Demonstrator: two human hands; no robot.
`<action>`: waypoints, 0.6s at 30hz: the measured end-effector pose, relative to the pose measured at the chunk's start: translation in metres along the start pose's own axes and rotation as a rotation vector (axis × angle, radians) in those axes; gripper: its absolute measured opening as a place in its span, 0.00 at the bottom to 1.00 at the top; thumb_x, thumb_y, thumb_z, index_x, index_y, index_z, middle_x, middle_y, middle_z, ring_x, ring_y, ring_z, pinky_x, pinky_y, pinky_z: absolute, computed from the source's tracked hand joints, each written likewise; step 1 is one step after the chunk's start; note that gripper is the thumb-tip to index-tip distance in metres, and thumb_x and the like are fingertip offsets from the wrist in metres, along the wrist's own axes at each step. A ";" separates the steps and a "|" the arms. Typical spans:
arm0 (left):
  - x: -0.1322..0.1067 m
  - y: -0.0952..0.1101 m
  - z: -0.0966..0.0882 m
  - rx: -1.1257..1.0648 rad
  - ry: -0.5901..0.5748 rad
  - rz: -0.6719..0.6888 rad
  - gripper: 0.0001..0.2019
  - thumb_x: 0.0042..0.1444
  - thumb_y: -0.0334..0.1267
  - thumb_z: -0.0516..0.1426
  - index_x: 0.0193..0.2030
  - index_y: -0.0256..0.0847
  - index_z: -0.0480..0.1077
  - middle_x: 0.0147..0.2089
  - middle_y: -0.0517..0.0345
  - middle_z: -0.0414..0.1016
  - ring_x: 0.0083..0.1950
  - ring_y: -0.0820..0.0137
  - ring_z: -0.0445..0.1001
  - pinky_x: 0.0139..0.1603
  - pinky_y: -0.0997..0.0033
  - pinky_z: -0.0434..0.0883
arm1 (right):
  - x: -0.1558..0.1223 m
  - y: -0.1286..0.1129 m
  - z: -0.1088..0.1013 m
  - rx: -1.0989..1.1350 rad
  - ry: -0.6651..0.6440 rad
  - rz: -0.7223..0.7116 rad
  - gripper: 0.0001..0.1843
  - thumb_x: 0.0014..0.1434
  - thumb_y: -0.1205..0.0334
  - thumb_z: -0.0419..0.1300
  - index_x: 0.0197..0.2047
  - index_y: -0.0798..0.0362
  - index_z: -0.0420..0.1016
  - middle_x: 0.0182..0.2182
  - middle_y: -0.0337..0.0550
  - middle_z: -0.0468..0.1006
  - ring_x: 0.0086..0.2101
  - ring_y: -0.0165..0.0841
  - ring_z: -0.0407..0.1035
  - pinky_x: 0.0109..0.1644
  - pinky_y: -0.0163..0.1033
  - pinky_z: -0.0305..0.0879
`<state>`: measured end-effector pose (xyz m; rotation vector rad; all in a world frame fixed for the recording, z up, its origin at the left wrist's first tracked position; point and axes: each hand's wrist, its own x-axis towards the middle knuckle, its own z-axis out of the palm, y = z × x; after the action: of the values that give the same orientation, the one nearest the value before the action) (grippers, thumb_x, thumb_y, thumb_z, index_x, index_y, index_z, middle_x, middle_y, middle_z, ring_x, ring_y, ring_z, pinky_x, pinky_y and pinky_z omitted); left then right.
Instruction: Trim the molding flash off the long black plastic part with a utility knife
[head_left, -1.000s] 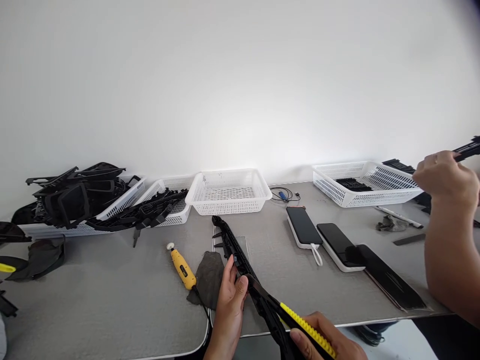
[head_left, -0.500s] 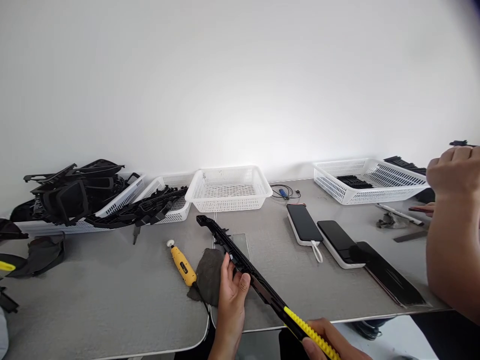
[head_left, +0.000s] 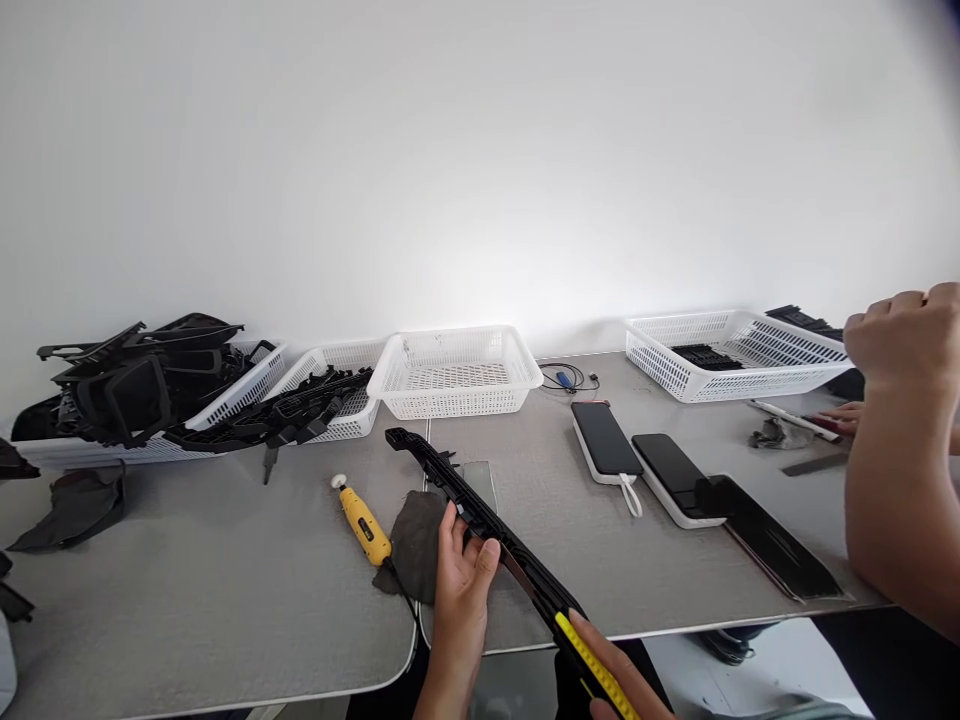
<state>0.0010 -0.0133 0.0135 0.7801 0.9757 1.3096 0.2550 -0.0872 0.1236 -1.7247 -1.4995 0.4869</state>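
Nearest, at the lower edge: right hand, largely cut off, fingers closed along a yellow knife whose blade lies against the black strip. Left hand: thumb and fingers pinching the strip at mid-length, just above the table. Since a second ago the strip has dropped to a flatter slant, its far tip swung left, and the knife hand has drawn back toward the frame edge, so the blade work looks under way. Beside it: grey cloth, yellow rotary tool. Further right: two power banks. Far row: white baskets, heap of black parts. Right edge: a co-worker's fist, raised.
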 end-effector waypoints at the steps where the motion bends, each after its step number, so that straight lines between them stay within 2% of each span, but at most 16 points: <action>1: 0.000 -0.001 0.001 0.004 0.011 0.015 0.47 0.55 0.55 0.71 0.77 0.55 0.55 0.79 0.45 0.57 0.71 0.54 0.70 0.68 0.62 0.71 | 0.020 0.002 -0.017 -0.007 0.033 -0.011 0.25 0.71 0.47 0.52 0.39 0.52 0.85 0.33 0.43 0.88 0.38 0.34 0.81 0.45 0.47 0.74; 2: 0.000 -0.002 0.002 0.010 0.025 0.031 0.47 0.55 0.55 0.71 0.77 0.55 0.55 0.79 0.45 0.57 0.71 0.54 0.70 0.67 0.62 0.71 | 0.041 0.005 -0.036 -0.013 0.066 -0.024 0.29 0.71 0.47 0.48 0.34 0.54 0.85 0.30 0.44 0.88 0.38 0.36 0.82 0.44 0.49 0.72; 4: 0.000 -0.005 0.004 0.021 0.049 0.058 0.47 0.55 0.56 0.70 0.77 0.55 0.55 0.78 0.44 0.58 0.69 0.53 0.72 0.65 0.61 0.73 | 0.087 0.015 -0.081 -0.036 0.145 -0.042 0.34 0.69 0.42 0.46 0.19 0.44 0.81 0.27 0.47 0.87 0.44 0.45 0.83 0.42 0.49 0.69; 6: 0.000 -0.007 0.005 0.034 0.056 0.062 0.47 0.55 0.57 0.70 0.77 0.55 0.55 0.78 0.44 0.58 0.68 0.53 0.73 0.64 0.61 0.74 | 0.136 0.032 -0.129 -0.160 0.303 -0.119 0.42 0.66 0.38 0.43 0.05 0.46 0.67 0.25 0.53 0.86 0.49 0.55 0.82 0.38 0.54 0.60; 7: 0.000 -0.008 0.005 0.039 0.056 0.059 0.47 0.55 0.57 0.70 0.77 0.55 0.54 0.78 0.44 0.58 0.68 0.53 0.73 0.64 0.61 0.74 | 0.159 0.043 -0.151 -0.269 0.411 -0.186 0.43 0.63 0.35 0.47 0.03 0.48 0.63 0.26 0.55 0.87 0.51 0.61 0.80 0.35 0.56 0.56; 8: 0.000 -0.008 0.005 0.041 0.059 0.057 0.47 0.55 0.57 0.70 0.77 0.55 0.54 0.78 0.44 0.58 0.69 0.53 0.72 0.64 0.62 0.74 | 0.179 0.053 -0.170 -0.350 0.487 -0.233 0.41 0.59 0.33 0.52 0.04 0.49 0.66 0.30 0.56 0.88 0.55 0.66 0.76 0.34 0.56 0.54; 9: 0.000 -0.009 0.004 0.043 0.062 0.055 0.47 0.55 0.57 0.70 0.77 0.55 0.54 0.79 0.44 0.58 0.69 0.54 0.72 0.64 0.62 0.73 | 0.195 0.063 -0.183 -0.387 0.535 -0.246 0.37 0.58 0.32 0.54 0.08 0.47 0.75 0.36 0.54 0.89 0.58 0.69 0.73 0.34 0.57 0.55; 10: 0.000 -0.010 0.004 0.045 0.064 0.054 0.47 0.55 0.57 0.70 0.77 0.56 0.54 0.79 0.45 0.57 0.69 0.54 0.72 0.64 0.62 0.73 | 0.206 0.070 -0.192 -0.386 0.567 -0.227 0.34 0.59 0.32 0.52 0.16 0.43 0.84 0.40 0.52 0.89 0.61 0.68 0.70 0.34 0.57 0.59; 11: 0.000 -0.010 0.003 0.047 0.064 0.053 0.47 0.55 0.57 0.70 0.77 0.56 0.54 0.79 0.45 0.58 0.68 0.54 0.72 0.64 0.62 0.74 | 0.212 0.074 -0.194 -0.367 0.569 -0.191 0.34 0.61 0.31 0.49 0.23 0.40 0.88 0.43 0.49 0.89 0.62 0.68 0.69 0.35 0.57 0.63; 12: 0.000 -0.011 0.002 0.047 0.063 0.054 0.47 0.56 0.57 0.70 0.77 0.57 0.54 0.78 0.45 0.58 0.68 0.54 0.73 0.64 0.61 0.74 | 0.210 0.075 -0.189 -0.342 0.530 -0.170 0.41 0.63 0.29 0.42 0.23 0.40 0.88 0.44 0.49 0.89 0.60 0.68 0.71 0.33 0.58 0.59; 14: 0.001 -0.012 0.000 0.043 0.058 0.055 0.47 0.56 0.56 0.70 0.77 0.57 0.54 0.78 0.46 0.58 0.69 0.54 0.72 0.65 0.61 0.73 | 0.184 0.065 -0.160 -0.264 0.392 -0.123 0.49 0.63 0.27 0.33 0.14 0.45 0.82 0.40 0.49 0.89 0.51 0.66 0.78 0.30 0.57 0.53; 16: 0.003 -0.014 -0.002 0.036 0.050 0.054 0.47 0.56 0.56 0.70 0.77 0.57 0.53 0.79 0.46 0.57 0.72 0.53 0.69 0.66 0.61 0.72 | 0.129 0.047 -0.106 -0.101 0.237 -0.038 0.51 0.62 0.27 0.33 0.08 0.48 0.76 0.33 0.52 0.89 0.45 0.61 0.82 0.30 0.55 0.53; 18: 0.004 -0.015 -0.003 0.031 0.040 0.050 0.47 0.56 0.56 0.70 0.78 0.57 0.52 0.80 0.45 0.55 0.74 0.52 0.66 0.68 0.61 0.71 | 0.057 0.030 -0.040 0.011 0.071 0.042 0.46 0.64 0.32 0.37 0.13 0.46 0.81 0.33 0.48 0.89 0.47 0.53 0.82 0.33 0.52 0.58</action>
<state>0.0042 -0.0111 -0.0023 0.8091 1.0157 1.3598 0.3161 -0.0445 0.1375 -1.7498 -1.4102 0.4500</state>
